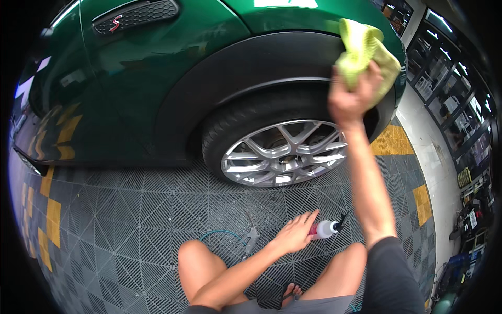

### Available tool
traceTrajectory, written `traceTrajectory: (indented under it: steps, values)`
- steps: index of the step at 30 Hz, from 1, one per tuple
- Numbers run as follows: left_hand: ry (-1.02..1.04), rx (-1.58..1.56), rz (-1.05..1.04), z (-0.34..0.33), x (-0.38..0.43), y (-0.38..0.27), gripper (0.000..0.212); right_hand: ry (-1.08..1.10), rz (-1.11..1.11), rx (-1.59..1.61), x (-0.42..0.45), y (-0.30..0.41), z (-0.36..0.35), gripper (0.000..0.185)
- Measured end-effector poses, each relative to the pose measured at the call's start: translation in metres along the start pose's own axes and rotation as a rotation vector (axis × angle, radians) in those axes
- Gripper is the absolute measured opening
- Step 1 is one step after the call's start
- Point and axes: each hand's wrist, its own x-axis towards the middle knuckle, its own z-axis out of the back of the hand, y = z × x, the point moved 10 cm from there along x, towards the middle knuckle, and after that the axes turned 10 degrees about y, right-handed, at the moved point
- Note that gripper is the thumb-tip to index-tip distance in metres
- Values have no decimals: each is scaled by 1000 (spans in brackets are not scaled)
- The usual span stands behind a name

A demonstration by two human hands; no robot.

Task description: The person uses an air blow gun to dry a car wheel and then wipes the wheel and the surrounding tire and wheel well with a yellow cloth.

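My right hand (353,96) grips a yellow-green microfiber cloth (362,51) at the right part of the wheel arch, where the black plastic trim (274,55) meets the green fender (290,17). Hand and cloth are blurred. Below the arch are the tire (235,121) and the silver multi-spoke alloy wheel (288,153). Low in front of me, my left hand (294,233) overlaps a spray bottle (324,229) with a pink-red label and a black trigger head. Its fingers look fairly straight. The hand covers the bottle's lower part, so whether it grips the bottle is unclear.
An air blow gun (251,237) with a teal hose (221,231) lies on the grey grated floor tiles (129,219), left of my left hand. Yellow tiles (392,141) mark the border. Along the right side run glass-fronted cabinets (451,98) and assorted equipment (470,219).
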Motion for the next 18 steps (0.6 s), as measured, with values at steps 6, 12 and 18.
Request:
traceTrajectory:
  steps: [6, 12, 18]
  values:
    - [-282, -102, -41, 42, -66, 32, 74, 613, 591, 556, -89, 301, -192, 27]
    - [-113, -38, -20, 60, -96, 47, 79, 459, 314, 88, -23, 116, -128, 17]
    - [-188, -112, -198, 90, -94, 12, 75, -76, -166, 139, 12, 49, -58, 17]
